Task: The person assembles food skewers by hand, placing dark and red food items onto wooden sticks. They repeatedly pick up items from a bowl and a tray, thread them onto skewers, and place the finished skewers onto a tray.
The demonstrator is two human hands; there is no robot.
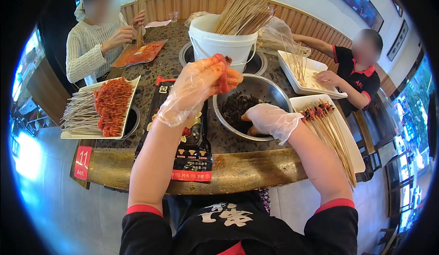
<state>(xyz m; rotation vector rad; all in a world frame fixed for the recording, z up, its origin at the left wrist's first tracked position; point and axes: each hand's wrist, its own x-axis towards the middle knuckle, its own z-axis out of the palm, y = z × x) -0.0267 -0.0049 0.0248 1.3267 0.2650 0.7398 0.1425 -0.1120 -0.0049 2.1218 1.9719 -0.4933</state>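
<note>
My left hand (pixel 202 80), in a clear plastic glove, is raised above the table and pinches a strip of red raw meat (pixel 223 80) with a dark bit at its top. In a similar glove, my right hand (pixel 264 119) reaches into a steel bowl (pixel 287 100) of dark chopped leafy filling (pixel 236 109); its fingertips are partly buried there. A black printed food bag (pixel 192 155) lies under my left forearm. Right of the bowl, a white tray (pixel 353 152) carries skewers with red meat and dark filling (pixel 319 110), partly behind my right forearm.
A white bucket (pixel 223 45) of bamboo skewers stands behind the bowl. At left is a tray (pixel 82 135) of red meat skewers (pixel 113 104). One person (pixel 92 45) holds skewers over a bag of red meat (pixel 144 53); another (pixel 360 73) reaches into a white tray (pixel 305 89).
</note>
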